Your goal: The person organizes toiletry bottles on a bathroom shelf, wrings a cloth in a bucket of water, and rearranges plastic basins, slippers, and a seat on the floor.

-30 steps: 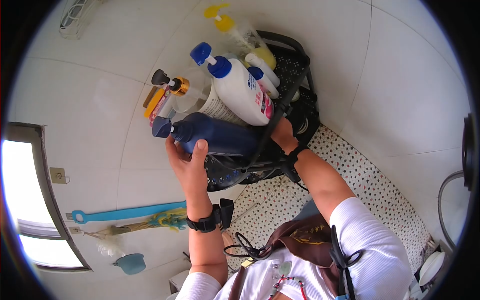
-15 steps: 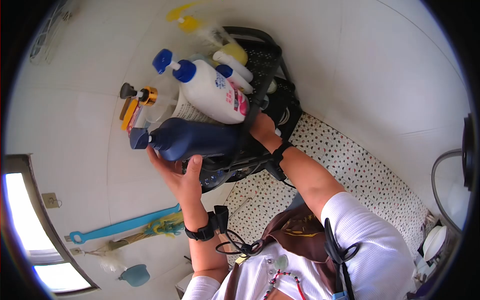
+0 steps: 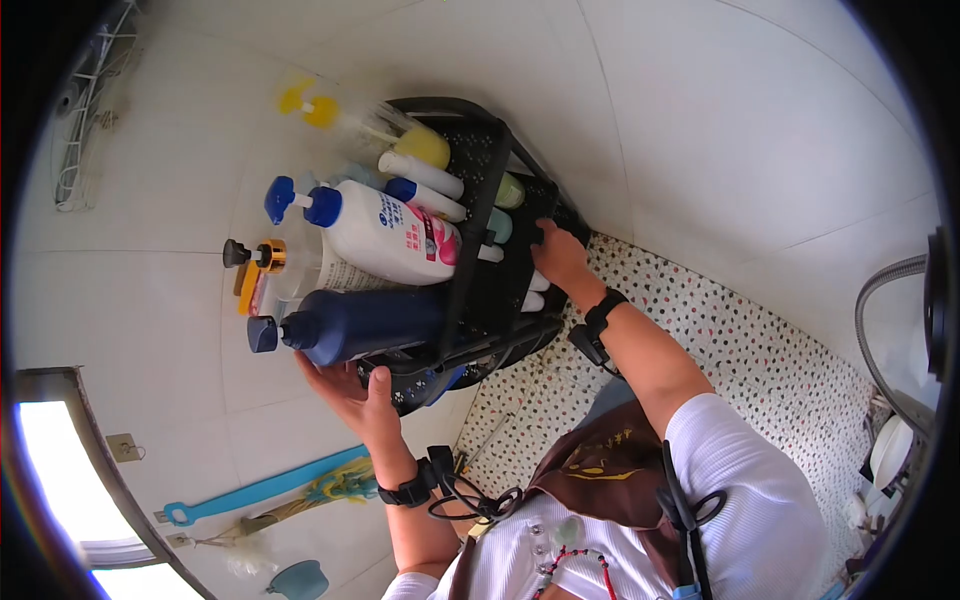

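Observation:
A black two-tier storage rack (image 3: 476, 210) with perforated shelves stands between my hands, loaded with bottles. My left hand (image 3: 358, 402) is at its near side, thumb raised and fingers reaching behind the rack's edge, just below a navy pump bottle (image 3: 375, 322). My right hand (image 3: 562, 262) curls round the rack's edge at the lower tier; its fingertips are partly hidden. Beside the navy bottle lies a white pump bottle (image 3: 395, 235) with a blue head. A clear bottle with a yellow pump (image 3: 320, 111) and a white tube (image 3: 420, 174) sit farther along the upper tier.
Pale walls enclose the corner above a speckled floor (image 3: 690, 300). A long blue-handled tool (image 3: 260, 487) and a blue scoop-like item (image 3: 299, 580) hang at lower left. A wire rack (image 3: 95, 110) is at upper left, and a metal hose (image 3: 872, 330) at right.
The rack and its bottles have shifted left and downward in view. My right hand has come out from behind the rack's bar to the lower tier's edge. My left hand stays near the navy bottle.

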A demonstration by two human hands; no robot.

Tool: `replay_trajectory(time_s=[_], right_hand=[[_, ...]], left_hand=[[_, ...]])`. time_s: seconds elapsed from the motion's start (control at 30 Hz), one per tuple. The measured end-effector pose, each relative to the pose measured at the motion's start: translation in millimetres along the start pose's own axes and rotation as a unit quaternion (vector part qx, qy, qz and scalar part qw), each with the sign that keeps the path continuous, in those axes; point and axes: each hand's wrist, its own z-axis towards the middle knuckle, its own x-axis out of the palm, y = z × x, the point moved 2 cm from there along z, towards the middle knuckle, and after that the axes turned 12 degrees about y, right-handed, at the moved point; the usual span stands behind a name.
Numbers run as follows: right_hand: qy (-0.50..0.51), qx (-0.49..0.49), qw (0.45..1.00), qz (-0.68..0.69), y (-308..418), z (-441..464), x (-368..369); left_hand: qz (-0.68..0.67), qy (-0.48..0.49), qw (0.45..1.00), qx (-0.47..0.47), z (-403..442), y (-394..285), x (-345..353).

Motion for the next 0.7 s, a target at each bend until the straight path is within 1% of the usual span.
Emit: replay_trajectory(time_s=[0.03,0.07,0.13,0.17,0.23,0.27,0.33,0.4,0.47,0.57,0.63,0.67,0.7], right_hand=[[-0.018,-0.032,0.999,-0.006,6,5,-4],[-0.019,-0.033,0.999,-0.004,11,12,-6],[0.005,-0.063,0.998,-0.010,26,22,-11],[0.005,-0.067,0.998,-0.007,30,22,-10],[0.014,-0.099,0.995,-0.001,40,27,-9],[0.016,-0.111,0.994,0.001,44,26,-8],[0.029,-0.094,0.995,0.006,45,14,-7],[0.039,-0.109,0.993,0.010,41,5,-5],[0.045,-0.121,0.992,0.011,39,-4,-10],[0.051,-0.134,0.989,0.025,54,-22,-37],[0.031,-0.133,0.989,0.057,71,-31,-59],[0.033,-0.144,0.988,0.047,81,-34,-66],[0.020,-0.153,0.986,0.070,91,-37,-73]], left_hand=[[-0.003,-0.003,1.000,-0.003,-1,-1,0],[-0.002,-0.002,1.000,-0.001,-2,-2,0],[0.018,-0.006,0.999,-0.032,-4,-2,-1],[0.023,-0.008,0.999,-0.029,-4,-4,-1],[0.045,-0.008,0.996,-0.082,-4,-3,3],[0.051,-0.017,0.996,-0.077,-3,-3,5],[0.053,-0.010,0.995,-0.083,-1,2,13],[0.064,-0.036,0.995,-0.073,0,6,18],[0.077,-0.057,0.992,-0.084,1,7,22],[0.065,-0.088,0.990,-0.087,2,8,26],[0.057,-0.112,0.988,-0.085,3,9,27],[0.074,-0.109,0.987,-0.091,3,11,26],[0.090,-0.107,0.985,-0.096,3,11,25]])
